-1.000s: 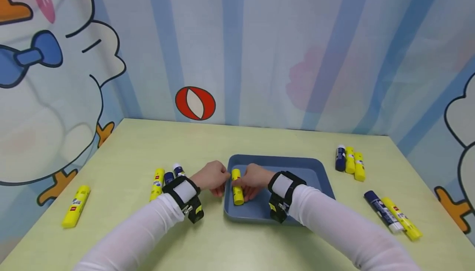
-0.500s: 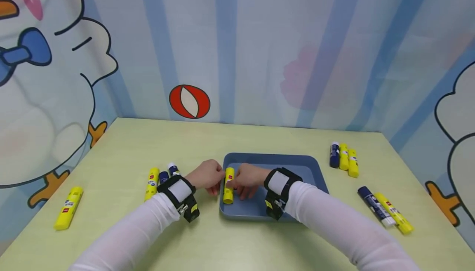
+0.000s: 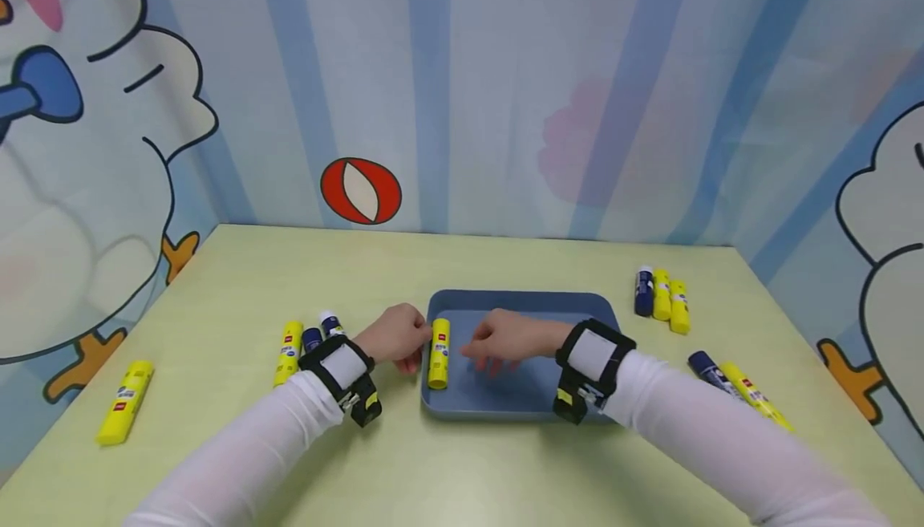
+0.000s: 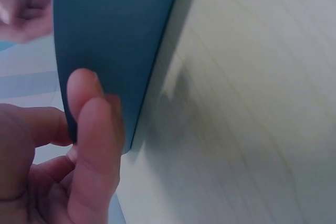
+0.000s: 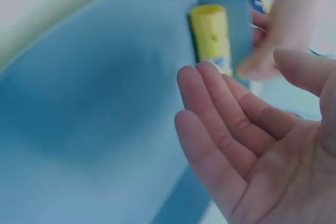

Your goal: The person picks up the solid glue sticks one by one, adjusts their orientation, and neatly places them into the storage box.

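A yellow glue stick (image 3: 439, 354) lies lengthwise along the left wall inside a blue-grey tray (image 3: 505, 415). My left hand (image 3: 395, 338) pinches the tray's left rim, thumb over the edge and fingers against the outer wall, as the left wrist view shows. Over the tray floor, just right of that glue stick, my right hand (image 3: 508, 336) holds nothing. Its fingers are extended and apart from the glue stick in the right wrist view, with the palm (image 5: 289, 171) facing the camera.
Left of the tray are a yellow glue stick (image 3: 289, 353) and two dark blue ones (image 3: 330, 323), partly behind my wrist. Another yellow one (image 3: 126, 403) lies far left. More blue (image 3: 644, 292) and yellow (image 3: 679, 307) glue sticks lie on the right, some partly behind my right sleeve.
My right hand has let go of the yellow glue stick in the tray and moved right. The left hand stays at the tray's rim. The head view has shifted slightly.
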The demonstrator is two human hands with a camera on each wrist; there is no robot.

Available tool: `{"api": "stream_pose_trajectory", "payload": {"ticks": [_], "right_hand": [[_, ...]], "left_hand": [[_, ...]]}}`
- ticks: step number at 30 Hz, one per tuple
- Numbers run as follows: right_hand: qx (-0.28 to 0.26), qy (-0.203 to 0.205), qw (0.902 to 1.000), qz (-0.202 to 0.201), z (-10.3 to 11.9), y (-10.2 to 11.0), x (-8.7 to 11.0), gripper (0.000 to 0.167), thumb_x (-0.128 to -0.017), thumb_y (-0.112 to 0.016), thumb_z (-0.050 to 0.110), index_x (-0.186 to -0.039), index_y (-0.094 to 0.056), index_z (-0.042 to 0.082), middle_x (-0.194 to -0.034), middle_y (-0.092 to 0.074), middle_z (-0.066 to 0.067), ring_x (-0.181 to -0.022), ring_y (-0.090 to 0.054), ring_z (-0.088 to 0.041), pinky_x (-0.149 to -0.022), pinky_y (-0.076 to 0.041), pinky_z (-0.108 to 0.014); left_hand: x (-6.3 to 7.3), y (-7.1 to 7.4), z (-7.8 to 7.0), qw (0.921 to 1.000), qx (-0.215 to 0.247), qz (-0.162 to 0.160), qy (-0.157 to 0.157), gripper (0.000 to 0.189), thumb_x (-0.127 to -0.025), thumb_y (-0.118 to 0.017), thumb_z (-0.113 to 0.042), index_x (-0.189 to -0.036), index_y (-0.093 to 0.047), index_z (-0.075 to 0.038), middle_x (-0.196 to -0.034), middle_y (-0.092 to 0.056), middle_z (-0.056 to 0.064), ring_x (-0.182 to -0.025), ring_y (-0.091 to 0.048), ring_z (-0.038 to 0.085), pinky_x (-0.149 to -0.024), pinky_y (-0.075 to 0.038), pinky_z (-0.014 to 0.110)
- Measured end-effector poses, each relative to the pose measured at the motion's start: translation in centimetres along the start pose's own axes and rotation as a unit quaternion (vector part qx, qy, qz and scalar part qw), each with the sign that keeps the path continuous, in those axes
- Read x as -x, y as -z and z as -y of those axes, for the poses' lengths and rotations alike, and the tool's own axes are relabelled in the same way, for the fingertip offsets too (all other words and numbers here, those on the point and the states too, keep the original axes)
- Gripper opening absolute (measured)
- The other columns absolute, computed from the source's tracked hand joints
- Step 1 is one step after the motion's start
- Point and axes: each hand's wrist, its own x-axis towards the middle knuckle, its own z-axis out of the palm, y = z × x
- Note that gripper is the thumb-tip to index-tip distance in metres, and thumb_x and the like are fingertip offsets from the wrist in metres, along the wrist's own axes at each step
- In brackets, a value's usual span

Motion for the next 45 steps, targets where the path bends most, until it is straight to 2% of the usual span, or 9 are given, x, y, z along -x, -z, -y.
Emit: {"api": "stream_pose_trajectory", "payload": {"ticks": [4, 12, 18, 23, 27, 32, 35, 39, 45], "right_hand": [[-0.028, 0.006, 0.9993, -0.023, -1.6, 2.6, 3.2, 0.033, -0.100, -0.054, 0.029, -0.114, -0.066, 0.001, -0.098, -0.068, -0.010, -0.087, -0.067, -0.022, -0.074, -0.053, -0.038], [-0.048, 0.029, 0.9956, -0.075, -5.6, 6.7, 9.3, 0.038, -0.101, -0.052, 0.032, -0.121, -0.060, 0.000, -0.103, -0.066, -0.007, -0.093, -0.064, -0.024, -0.081, -0.052, -0.043], [-0.064, 0.030, 0.9911, -0.113, -8.4, 7.0, 11.4, 0.040, -0.101, -0.052, 0.028, -0.126, -0.056, -0.004, -0.106, -0.065, -0.012, -0.095, -0.064, -0.027, -0.082, -0.051, -0.045], [-0.018, 0.039, 0.9839, -0.174, -11.4, 6.2, 13.3, 0.038, -0.101, -0.053, 0.020, -0.125, -0.054, -0.008, -0.107, -0.066, -0.013, -0.092, -0.065, -0.027, -0.076, -0.052, -0.038], [0.074, -0.011, 0.9676, -0.241, -13.3, 5.6, 15.1, 0.039, -0.099, -0.058, 0.024, -0.122, -0.057, -0.008, -0.106, -0.064, -0.014, -0.088, -0.064, -0.027, -0.072, -0.052, -0.038], [0.229, -0.134, 0.9149, -0.304, -15.2, 4.8, 17.0, 0.056, -0.091, -0.065, 0.039, -0.116, -0.057, -0.010, -0.099, -0.063, -0.022, -0.076, -0.062, -0.028, -0.060, -0.051, -0.040], [0.269, -0.174, 0.8911, -0.321, -16.3, 4.0, 17.8, 0.064, -0.088, -0.067, 0.043, -0.115, -0.056, -0.014, -0.094, -0.060, -0.026, -0.064, -0.058, -0.025, -0.052, -0.048, -0.038], [0.285, -0.186, 0.8809, -0.329, -17.3, 3.2, 18.2, 0.067, -0.088, -0.067, 0.044, -0.113, -0.054, -0.017, -0.090, -0.055, -0.028, -0.057, -0.052, -0.022, -0.046, -0.044, -0.036], [0.302, -0.226, 0.8804, -0.288, -18.0, 2.5, 17.4, 0.075, -0.086, -0.066, 0.050, -0.111, -0.051, -0.019, -0.090, -0.052, -0.031, -0.064, -0.054, -0.029, -0.051, -0.048, -0.041]], "left_hand": [[-0.2, -0.2, -0.3, 1.0000, -0.001, 0.001, -0.002, 0.030, -0.098, -0.050, -0.010, -0.072, -0.060, 0.001, -0.054, -0.059, 0.007, -0.041, -0.056, 0.013, -0.046, -0.051, 0.027], [-0.2, -0.3, -0.6, 1.0000, -0.002, 0.000, 0.005, 0.030, -0.098, -0.050, -0.010, -0.072, -0.059, 0.000, -0.055, -0.060, 0.008, -0.042, -0.056, 0.014, -0.046, -0.051, 0.027], [0.6, 0.1, 0.1, 0.9997, -0.012, -0.014, 0.015, 0.028, -0.098, -0.051, -0.011, -0.073, -0.059, -0.001, -0.054, -0.059, 0.007, -0.041, -0.056, 0.013, -0.046, -0.050, 0.026], [1.1, 0.1, 0.4, 0.9996, -0.014, -0.020, 0.014, 0.028, -0.098, -0.051, -0.010, -0.072, -0.059, -0.002, -0.054, -0.059, 0.007, -0.041, -0.056, 0.014, -0.046, -0.050, 0.026], [0.8, 0.0, 0.1, 0.9997, -0.015, -0.016, 0.015, 0.029, -0.098, -0.051, -0.011, -0.071, -0.059, -0.001, -0.054, -0.059, 0.007, -0.041, -0.056, 0.014, -0.046, -0.050, 0.026], [0.1, -0.2, -0.5, 0.9996, -0.022, -0.015, -0.002, 0.031, -0.098, -0.051, -0.011, -0.069, -0.059, -0.002, -0.053, -0.059, 0.006, -0.041, -0.056, 0.014, -0.045, -0.050, 0.026], [0.0, -0.2, -0.7, 0.9996, -0.021, -0.014, -0.012, 0.031, -0.097, -0.051, -0.010, -0.068, -0.059, -0.002, -0.053, -0.059, 0.006, -0.041, -0.056, 0.013, -0.045, -0.050, 0.026], [0.2, -0.1, -0.8, 0.9998, -0.016, -0.012, -0.007, 0.031, -0.097, -0.050, -0.010, -0.069, -0.059, -0.001, -0.053, -0.059, 0.007, -0.040, -0.056, 0.013, -0.045, -0.050, 0.027], [0.5, 0.0, -0.4, 0.9997, -0.018, -0.015, 0.002, 0.032, -0.098, -0.051, -0.011, -0.069, -0.059, 0.000, -0.053, -0.059, 0.007, -0.040, -0.056, 0.014, -0.045, -0.050, 0.027]]}}
